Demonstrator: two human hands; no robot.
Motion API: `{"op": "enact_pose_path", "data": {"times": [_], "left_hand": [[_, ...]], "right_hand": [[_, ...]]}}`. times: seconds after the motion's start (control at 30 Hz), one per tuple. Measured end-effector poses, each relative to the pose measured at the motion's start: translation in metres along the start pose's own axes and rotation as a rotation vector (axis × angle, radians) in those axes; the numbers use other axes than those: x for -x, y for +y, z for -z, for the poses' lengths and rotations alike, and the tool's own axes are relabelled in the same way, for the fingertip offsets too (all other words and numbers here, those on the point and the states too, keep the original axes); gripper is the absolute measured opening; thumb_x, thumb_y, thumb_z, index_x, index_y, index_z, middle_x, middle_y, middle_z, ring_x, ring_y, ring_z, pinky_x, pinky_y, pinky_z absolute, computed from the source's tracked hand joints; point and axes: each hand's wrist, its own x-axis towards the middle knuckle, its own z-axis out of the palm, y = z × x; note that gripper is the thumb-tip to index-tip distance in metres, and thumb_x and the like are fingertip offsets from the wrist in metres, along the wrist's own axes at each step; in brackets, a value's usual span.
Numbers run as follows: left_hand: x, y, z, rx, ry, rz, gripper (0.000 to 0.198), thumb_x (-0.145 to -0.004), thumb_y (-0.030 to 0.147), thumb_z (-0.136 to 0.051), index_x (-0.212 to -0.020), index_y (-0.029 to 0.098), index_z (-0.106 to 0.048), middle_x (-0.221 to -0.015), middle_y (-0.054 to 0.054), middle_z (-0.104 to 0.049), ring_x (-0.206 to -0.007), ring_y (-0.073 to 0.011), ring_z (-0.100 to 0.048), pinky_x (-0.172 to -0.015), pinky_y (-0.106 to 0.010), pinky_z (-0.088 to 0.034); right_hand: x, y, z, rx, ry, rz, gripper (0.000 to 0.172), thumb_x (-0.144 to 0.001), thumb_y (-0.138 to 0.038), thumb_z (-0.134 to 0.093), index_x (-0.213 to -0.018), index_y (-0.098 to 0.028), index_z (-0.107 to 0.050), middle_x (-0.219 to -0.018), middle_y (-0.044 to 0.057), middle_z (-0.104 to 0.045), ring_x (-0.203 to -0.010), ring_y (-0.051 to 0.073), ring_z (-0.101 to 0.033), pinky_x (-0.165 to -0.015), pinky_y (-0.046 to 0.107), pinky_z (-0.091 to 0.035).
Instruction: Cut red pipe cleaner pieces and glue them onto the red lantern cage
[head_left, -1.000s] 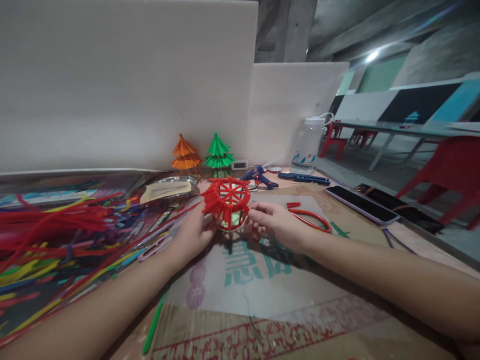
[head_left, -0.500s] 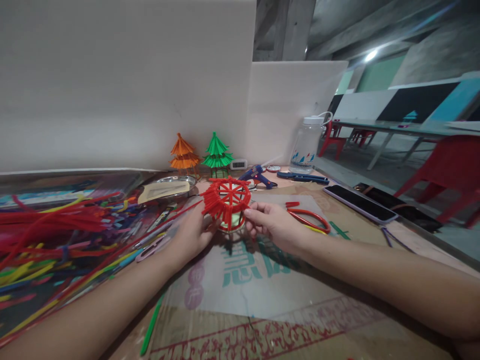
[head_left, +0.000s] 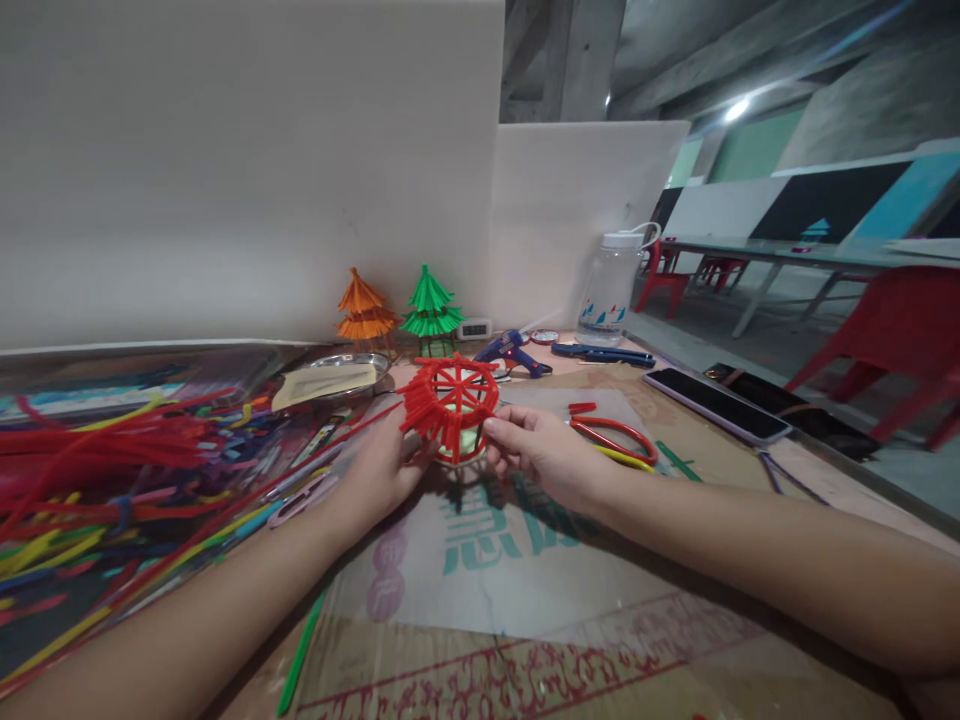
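Note:
Between my hands is a round red pipe-cleaner frame (head_left: pixel 459 388) with spokes across its top and a fringe of short red pieces along its left and front. A pale ring shows underneath it. My left hand (head_left: pixel 386 462) is closed on the frame's left side, its fingertips partly hidden behind the fringe. At the right edge, the thumb and fingers of my right hand (head_left: pixel 536 445) pinch the frame near its front rim. Just right of that hand lie red-handled pliers or scissors (head_left: pixel 619 437) and short red pieces (head_left: pixel 583 408).
Behind stand an orange pagoda (head_left: pixel 365 305) and a green pagoda (head_left: pixel 432 310), with a blue glue gun (head_left: pixel 514 352), a water bottle (head_left: pixel 604 295) and a metal dish (head_left: pixel 379 365). A pile of coloured pipe cleaners (head_left: pixel 97 470) covers the left. A phone (head_left: pixel 716 403) lies right.
The whole view has shifted slightly, so things sit a little further left. Both hands keep their hold on the red frame, which looks almost unchanged.

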Motion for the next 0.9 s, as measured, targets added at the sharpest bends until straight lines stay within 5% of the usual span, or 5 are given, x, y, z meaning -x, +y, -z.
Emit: {"op": "enact_pose_path", "data": {"times": [0.2, 0.9], "left_hand": [[-0.004, 0.005, 0.003, 0.035, -0.05, 0.046, 0.033, -0.085, 0.023, -0.055, -0.116, 0.017, -0.064, -0.12, -0.013, -0.07, -0.113, -0.0309, -0.066, -0.102, -0.048, -0.051], [-0.003, 0.001, 0.002, 0.019, -0.055, 0.024, 0.035, -0.087, 0.025, -0.053, -0.118, 0.013, -0.064, -0.121, -0.015, -0.072, -0.112, -0.0312, -0.068, -0.1, -0.048, -0.054]], "right_hand": [[-0.002, -0.002, 0.008, 0.044, -0.025, 0.036, 0.055, -0.075, -0.071, -0.071, -0.082, -0.017, -0.061, -0.065, 0.002, -0.068, -0.054, 0.012, -0.06, -0.055, 0.025, -0.047], [0.0, -0.005, 0.004, 0.245, 0.027, 0.094, 0.043, -0.075, -0.059, -0.075, -0.074, -0.02, -0.058, -0.063, -0.003, -0.065, -0.052, 0.01, -0.056, -0.052, 0.025, -0.046]]}}
